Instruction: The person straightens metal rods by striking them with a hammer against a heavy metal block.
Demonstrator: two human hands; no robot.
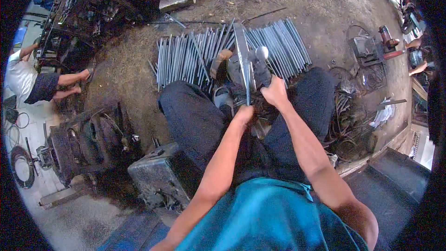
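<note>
Low in the middle of the head view, my left hand (245, 114) is closed around the near end of a thin metal rod (248, 94). This rod runs away from me along a long, flat metal bar (241, 42) with a worn bright top. My right hand (275, 92), just to the right, grips the dark handle of what looks like a hammer (262, 54); its shiny rounded metal end points away from me beside the bar. Beyond both hands, many grey rods lie side by side in a left bundle (181, 60) and a right bundle (281, 44).
A dark metal box (155, 169) stands by my left leg, near dirty machinery (88, 144). Coiled cables (341, 116) lie to my right, below a bench tool (371, 46). Another person (32, 76) is at the far left; a person's arm (418, 68) shows far right.
</note>
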